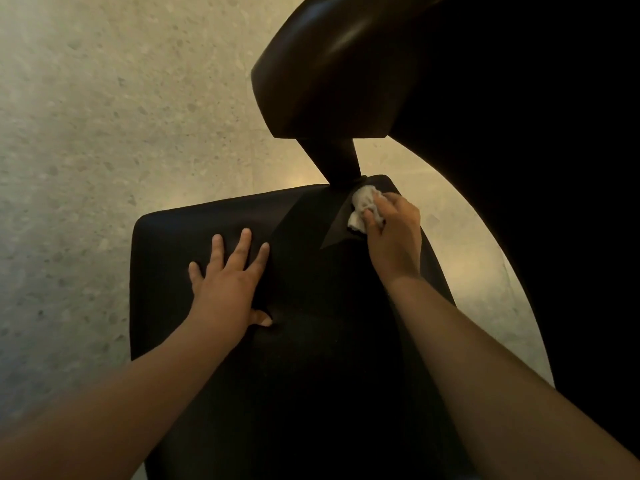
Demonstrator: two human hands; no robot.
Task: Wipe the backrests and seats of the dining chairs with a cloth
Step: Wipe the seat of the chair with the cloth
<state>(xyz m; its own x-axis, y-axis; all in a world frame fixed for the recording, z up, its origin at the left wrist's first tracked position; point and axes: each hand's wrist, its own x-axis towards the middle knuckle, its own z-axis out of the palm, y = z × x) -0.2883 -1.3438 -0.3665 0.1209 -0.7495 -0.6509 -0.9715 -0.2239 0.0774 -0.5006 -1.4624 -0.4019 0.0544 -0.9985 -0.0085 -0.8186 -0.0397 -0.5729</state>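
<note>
— Two forearms are nearest to the camera, yes?
— Yes. The left forearm (121, 393) comes in from the lower left corner and the right forearm (502, 368) from the lower right. Both are bare and both reach forward.
— And what is the biggest thing?
— The floor (104, 133). It is pale and speckled, it fills the left side, and it shows also at the far right. On the right is a big dark curved shape (519, 133); I cannot tell whether it is a desk top.
— Where is the thing to be wiped?
— The black seat (311, 358) lies directly under the arms and takes the middle and the bottom of the view. The black backrest (329, 74) stands above its far end, joined to it by a narrow dark post (337, 157).
— How are the hands?
— The left hand (228, 282) lies flat on the left part of the seat, fingers straight and spread wide, holding nothing. The right hand (394, 233) has its fingers curled around a crumpled white cloth (363, 202).
— And what does the cloth touch?
— It is pressed on the far right part of the seat, just beside the foot of the post.
</note>
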